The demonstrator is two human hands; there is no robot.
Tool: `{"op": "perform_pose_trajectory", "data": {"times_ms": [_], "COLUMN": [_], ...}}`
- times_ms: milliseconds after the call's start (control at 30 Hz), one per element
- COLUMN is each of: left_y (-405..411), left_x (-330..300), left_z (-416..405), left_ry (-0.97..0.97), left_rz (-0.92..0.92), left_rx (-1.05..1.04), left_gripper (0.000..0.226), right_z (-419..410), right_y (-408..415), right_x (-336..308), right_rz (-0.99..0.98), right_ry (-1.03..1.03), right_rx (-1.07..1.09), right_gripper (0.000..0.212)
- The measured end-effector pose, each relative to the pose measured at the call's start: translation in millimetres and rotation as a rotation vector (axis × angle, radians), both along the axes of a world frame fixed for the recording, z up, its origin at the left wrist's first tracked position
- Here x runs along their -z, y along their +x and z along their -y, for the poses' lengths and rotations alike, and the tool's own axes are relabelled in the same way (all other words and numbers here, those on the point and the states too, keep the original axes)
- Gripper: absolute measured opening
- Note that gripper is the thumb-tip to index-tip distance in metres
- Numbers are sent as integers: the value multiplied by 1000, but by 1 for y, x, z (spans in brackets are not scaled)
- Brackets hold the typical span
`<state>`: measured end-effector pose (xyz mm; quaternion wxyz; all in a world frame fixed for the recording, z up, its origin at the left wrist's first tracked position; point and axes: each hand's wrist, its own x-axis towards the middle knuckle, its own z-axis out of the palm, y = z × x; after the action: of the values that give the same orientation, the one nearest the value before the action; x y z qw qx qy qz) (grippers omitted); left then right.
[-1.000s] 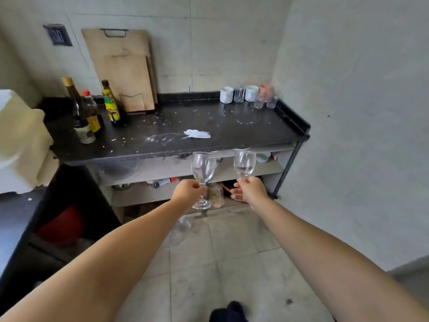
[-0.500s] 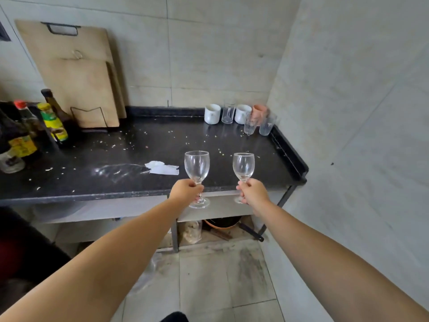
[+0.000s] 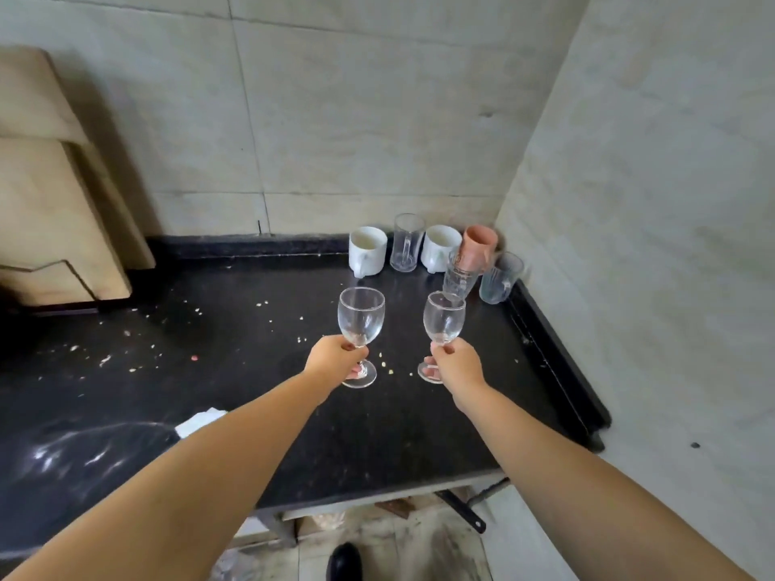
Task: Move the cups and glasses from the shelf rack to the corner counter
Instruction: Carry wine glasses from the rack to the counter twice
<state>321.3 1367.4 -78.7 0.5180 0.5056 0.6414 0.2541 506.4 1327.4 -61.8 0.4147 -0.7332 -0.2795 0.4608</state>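
**Two wine glasses over the bench, not yet set down**

I have my left hand (image 3: 335, 357) curled round the stem of one wine glass (image 3: 360, 318), and my right hand (image 3: 455, 364) pinching the stem of a second wine glass (image 3: 443, 318). Both glasses are upright and apart from each other, bowls empty. Their feet look to be just off the dark bench (image 3: 251, 337), though I cannot tell for sure that they are not touching it.

Taking the pink cup (image 3: 478, 247) in the corner as my mark: the right-hand glass is just in front of it, the left-hand glass further out to its left. The pink cup sits tilted on top of a clear tumbler (image 3: 459, 278). Beside it toward the side wall stands a ribbed glass (image 3: 501, 276). To its left along the back wall are a white mug (image 3: 440, 247), a clear glass mug (image 3: 407, 243) and another white mug (image 3: 367, 249).

So I judge six pieces delivered already, with these two to be placed next to them. The shelf rack is out of view, so I cannot say what is left on it. Crumbs are scattered on the bench, and wooden boards (image 3: 54, 211) lean on the wall far left of the cup.
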Motion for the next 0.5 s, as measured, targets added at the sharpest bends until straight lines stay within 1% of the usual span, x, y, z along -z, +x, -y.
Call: {"op": "perform_pose_trajectory", "data": {"times_ms": [133,267,367,500], "left_y": [25,52,70,87], "left_x": [6,25,37,52], "left_z": [-70,-121,-149,-178], "left_ry": [-27,-73,-104,-133], "left_rz": [-1,89,147,197], "left_rx": [-50,-108,-175,-265], "left_gripper": [14,15,14,10], "right_z": [-68,-126,-163,-199], "right_y": [15,29,38,43], "right_x": [12,32,50,68], "right_rz": [22,-26,-70,-105], "right_ry": [-49,-39,-18,2], "right_rx": [11,41,49,40], "right_gripper": [21,26,29,27]}}
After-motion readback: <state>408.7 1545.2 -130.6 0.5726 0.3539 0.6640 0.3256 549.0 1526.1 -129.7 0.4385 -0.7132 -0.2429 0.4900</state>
